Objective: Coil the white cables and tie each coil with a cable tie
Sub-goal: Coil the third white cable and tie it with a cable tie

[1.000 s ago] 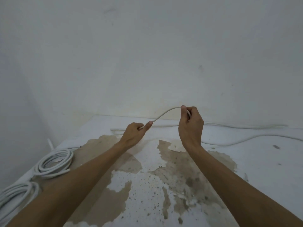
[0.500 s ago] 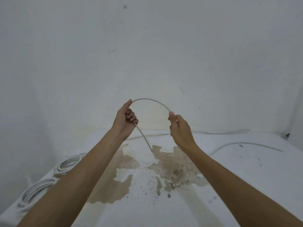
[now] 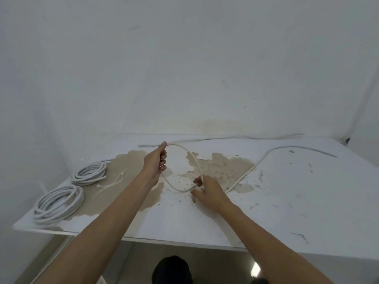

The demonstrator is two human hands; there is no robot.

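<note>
I have the thin white round cable (image 3: 192, 158) in both hands, with one loop formed above the peeling white-painted table (image 3: 307, 212). My left hand (image 3: 154, 165), fingers curled round the cable, grips the top of the loop at about 11 o'clock. My right hand (image 3: 207, 191) pinches the bottom where the strands cross, at about 5 o'clock. The loop's long axis runs between those two hands, tilted from upper left to lower right.

From my right hand the loose run trails away toward 2 o'clock, curving across the tabletop to the far right edge. The right hand is nearer that slack, so I judge it should feed the next turn up to the left.

I count one cable in hand, one more thin loose cable (image 3: 235, 137) along the back edge at 12 o'clock, two finished white cable coils (image 3: 59, 203) at 9 o'clock, and a few pale cable ties (image 3: 114, 181) beside them; I cannot tell how many.
</note>
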